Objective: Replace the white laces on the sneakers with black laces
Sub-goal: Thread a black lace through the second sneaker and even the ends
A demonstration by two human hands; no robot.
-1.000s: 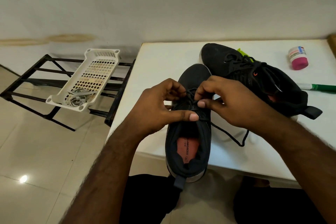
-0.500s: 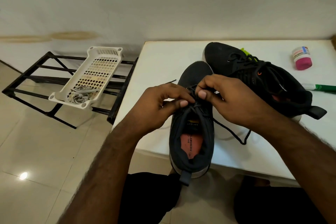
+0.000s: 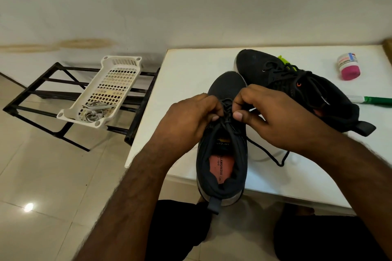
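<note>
Overhanging the worktop's [image 3: 191,74] near edge, the near sneaker [image 3: 222,150] has its black lace [image 3: 228,122] pinched by both hands: left hand [image 3: 191,121] and right hand [image 3: 273,121], fingers curled round it above the tongue. A loose end trails toward the second sneaker [image 3: 297,87] behind. White laces [image 3: 93,111] lie in a basket [image 3: 101,91] on the rack.

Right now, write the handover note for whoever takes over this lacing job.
Left hand and right hand: both pinch the black lace at the near shoe's upper eyelets; its loose end trails on the table.
Far shoe: on the table, already black-laced.
Old white laces: in the basket on the rack.
Done: white laces out, far shoe laced, near shoe laced nearly to the top.
Left: finish the top eyelets and tie the near shoe.
</note>
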